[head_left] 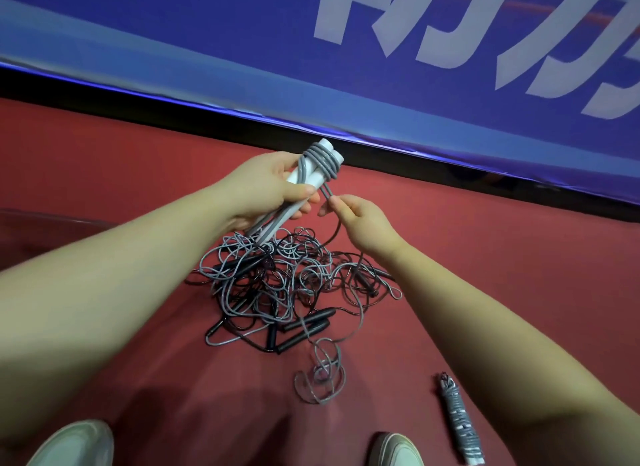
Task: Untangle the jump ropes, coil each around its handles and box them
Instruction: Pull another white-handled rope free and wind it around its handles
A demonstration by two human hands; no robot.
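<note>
Jump-rope handles in curled left hand, grey cord in fingertip pinch of right hand.

One marking is in view. A wide blue fabric banner runs across the upper part of the head view, above the red floor. It carries a row of large white block characters, printed directly on the blue ground. The row slopes downward to the right. The top edge of the view cuts off the upper part of the characters, and the right edge cuts off the last one. The visible parts are thick angular and curved strokes, resembling katakana. No complete character, word, number or brand name can be read.
</note>
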